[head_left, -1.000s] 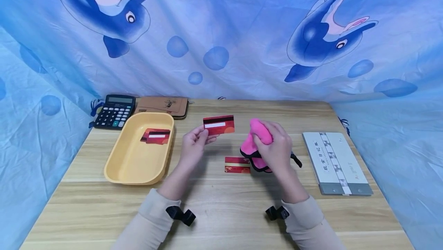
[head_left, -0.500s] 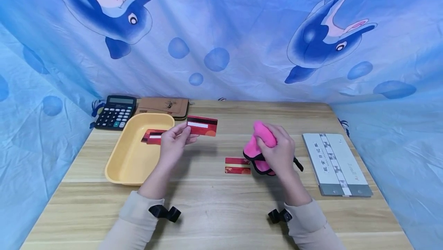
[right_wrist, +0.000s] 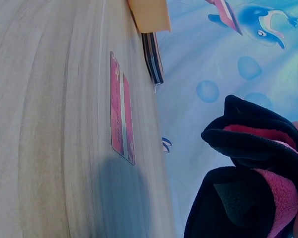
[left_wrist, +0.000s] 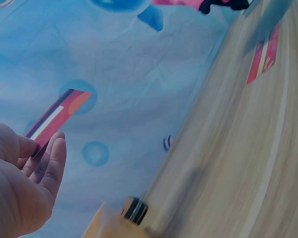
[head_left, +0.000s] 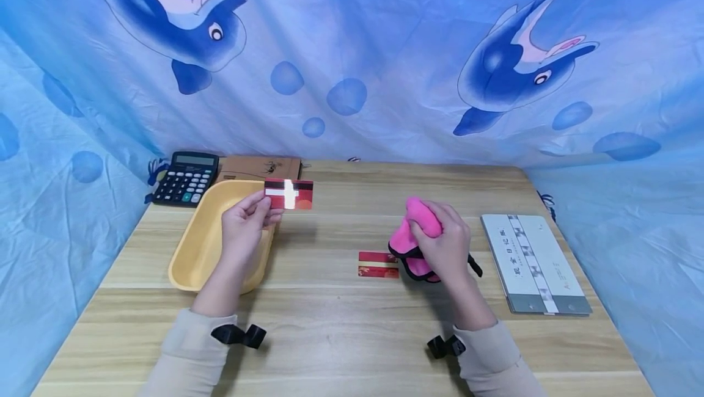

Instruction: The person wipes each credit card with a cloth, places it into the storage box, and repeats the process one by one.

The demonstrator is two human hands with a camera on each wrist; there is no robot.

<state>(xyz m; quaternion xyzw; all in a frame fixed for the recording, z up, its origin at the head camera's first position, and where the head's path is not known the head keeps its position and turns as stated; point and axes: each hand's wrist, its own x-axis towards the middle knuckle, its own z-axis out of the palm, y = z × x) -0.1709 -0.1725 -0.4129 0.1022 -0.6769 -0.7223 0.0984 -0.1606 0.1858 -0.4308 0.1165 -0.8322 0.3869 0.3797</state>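
Note:
Between thumb and fingers, my left hand (head_left: 243, 226) pinches a red bank card (head_left: 302, 194) by its left end, over the right rim of a yellow basin (head_left: 189, 250). The card's dark stripe and white strip face me, and light glares off it. My right hand (head_left: 448, 241) grips a bunched pink fleecy cloth (head_left: 404, 238) with black edging, held above the table. A second red bank card (head_left: 378, 265) with a yellowish stripe lies flat on the table (head_left: 341, 336), just left of the cloth. The left hand now hides the cards inside the basin.
Behind the basin are a black calculator (head_left: 187, 178) and a brown wallet-like case (head_left: 258, 167), whose zip edge (right_wrist: 153, 58) shows in the right wrist view. A banded ledger book (head_left: 533, 262) lies at the right. A blue dolphin curtain (head_left: 396, 49) hangs behind the table.
My left hand has carried the red bank card leftward from mid-table to the basin's right rim. The right hand, with the pink cloth, has shifted slightly right.

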